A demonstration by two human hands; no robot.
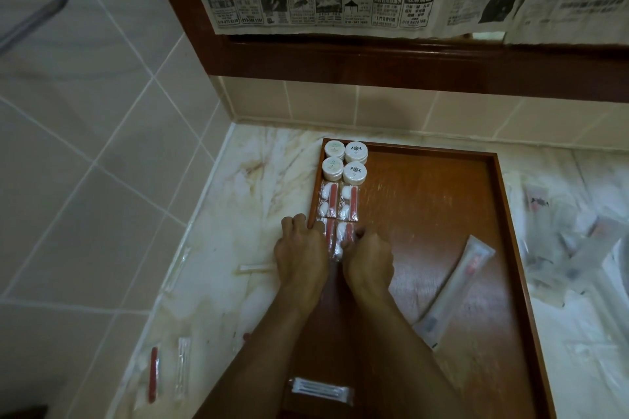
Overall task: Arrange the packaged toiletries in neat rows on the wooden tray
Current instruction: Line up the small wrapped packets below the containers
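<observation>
A wooden tray lies on a marble counter. At its far left corner stand several round white soap packs in two columns. Below them lie two clear vanity packets with cotton and red strips. A second pair of vanity packets sits under my hands. My left hand rests over the tray's left rim with fingers on the left packet. My right hand touches the right packet; its fingertips are partly hidden. A long toothbrush packet lies diagonally on the tray.
A cotton-swab packet lies at the tray's near edge. Loose packets sit on the counter at near left, and a pile of clear packets lies right of the tray. Tiled walls close the left and back.
</observation>
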